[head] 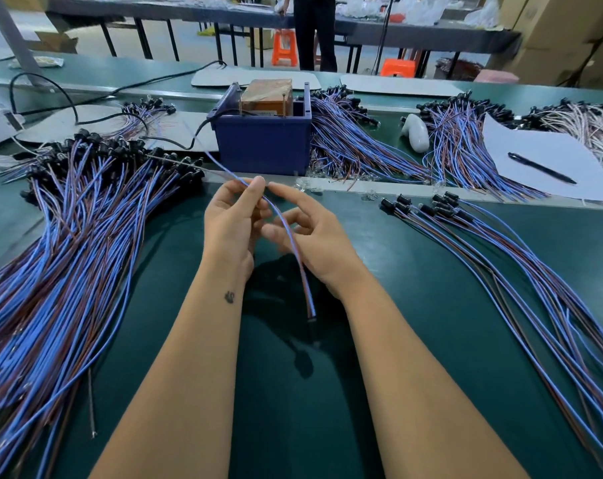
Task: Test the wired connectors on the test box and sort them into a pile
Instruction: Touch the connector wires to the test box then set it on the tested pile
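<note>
Both hands meet over the green mat in front of the test box, a blue bin with a brown block and two upright pins inside. My left hand pinches one blue-and-brown wired connector between thumb and forefinger. My right hand has fingers spread, and the wire runs across them. The wire's lower end hangs between my forearms with its black plug blurred; its upper end arcs toward the box. A large pile of connectors lies left, a smaller fanned pile right.
More connector bundles lie behind the raised strip beside the box. A white sheet with a black pen and a white handheld device sit at right. A black cable snakes at the left rear. A person stands at the far table.
</note>
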Motion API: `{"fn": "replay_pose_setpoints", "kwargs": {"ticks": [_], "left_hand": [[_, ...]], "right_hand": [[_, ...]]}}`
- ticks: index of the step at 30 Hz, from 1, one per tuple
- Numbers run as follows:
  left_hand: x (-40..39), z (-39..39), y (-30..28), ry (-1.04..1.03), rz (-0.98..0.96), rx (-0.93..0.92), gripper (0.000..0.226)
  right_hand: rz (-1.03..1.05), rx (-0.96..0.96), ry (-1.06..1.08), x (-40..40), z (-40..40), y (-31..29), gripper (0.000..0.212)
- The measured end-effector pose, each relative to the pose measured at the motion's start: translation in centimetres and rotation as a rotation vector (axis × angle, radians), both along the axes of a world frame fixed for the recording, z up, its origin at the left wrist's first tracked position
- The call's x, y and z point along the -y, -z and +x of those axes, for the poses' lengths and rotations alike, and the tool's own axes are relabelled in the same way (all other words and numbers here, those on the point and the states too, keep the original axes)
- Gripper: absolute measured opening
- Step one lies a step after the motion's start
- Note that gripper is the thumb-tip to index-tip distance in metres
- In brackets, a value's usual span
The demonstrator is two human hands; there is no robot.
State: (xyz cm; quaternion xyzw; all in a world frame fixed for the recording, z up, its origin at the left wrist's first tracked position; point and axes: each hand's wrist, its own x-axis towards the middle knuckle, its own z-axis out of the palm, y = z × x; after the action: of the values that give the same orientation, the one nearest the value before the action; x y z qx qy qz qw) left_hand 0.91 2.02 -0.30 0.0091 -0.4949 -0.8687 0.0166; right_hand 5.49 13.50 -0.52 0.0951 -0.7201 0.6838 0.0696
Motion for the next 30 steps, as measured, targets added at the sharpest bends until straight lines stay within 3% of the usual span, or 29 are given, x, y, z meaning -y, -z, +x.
{"fn": "replay_pose_setpoints", "kwargs": {"ticks": [3, 5, 6, 9, 13, 16, 19, 22, 26, 30], "left_hand": [[0.2, 0.1, 0.2, -0.053, -0.035, -0.016, 0.021], [0.0, 0.3, 0.3, -0.081, -0.166, -0.085, 0.020], [-0.3, 0.5, 0.5, -0.086, -0.322, -0.163, 0.020], [-2.2, 1.9, 1.3, 0.013, -0.824, -0.412, 0.024], [-3.7, 3.4, 1.7, 0.333, -1.188, -0.624, 0.008], [-3.4, 3.2, 1.7, 0.503, -1.028, -0.562, 0.008], [-3.3, 3.1, 1.8, 0.533, -0.970, -0.560, 0.028], [-3.6, 3.0, 1.8, 0.444, -0.985, -0.544, 0.056], [-3.3, 2.6, 2.0, 0.356, -0.936, -0.417, 0.054], [-3.1, 2.5, 2.1, 0.372, -0.967, -0.371, 0.047]], "right_hand": [[-0.230, 0.000, 0.030, -0.5, -0.2, 0.1, 0.020], [-0.362, 0.036, 0.153, -1.2, -0.7, 0.3, 0.025], [-0.379, 0.049, 0.229, -1.6, -0.9, 0.4, 0.028], [-0.177, 0.040, 0.435, -3.2, -1.2, 0.9, 0.035], [0.052, 0.037, 0.493, -3.6, -1.3, 1.4, 0.030], [0.181, 0.068, 0.598, -3.7, -1.3, 1.5, 0.020], [0.309, 0.042, 0.688, -4.3, -0.9, 1.2, 0.020], [0.658, 0.057, 0.690, -6.1, -0.6, 1.2, 0.019], [1.181, 0.069, 0.691, -9.6, 0.3, 1.7, 0.025], [1.413, 0.066, 0.769, -13.3, 1.7, 1.7, 0.023]]}}
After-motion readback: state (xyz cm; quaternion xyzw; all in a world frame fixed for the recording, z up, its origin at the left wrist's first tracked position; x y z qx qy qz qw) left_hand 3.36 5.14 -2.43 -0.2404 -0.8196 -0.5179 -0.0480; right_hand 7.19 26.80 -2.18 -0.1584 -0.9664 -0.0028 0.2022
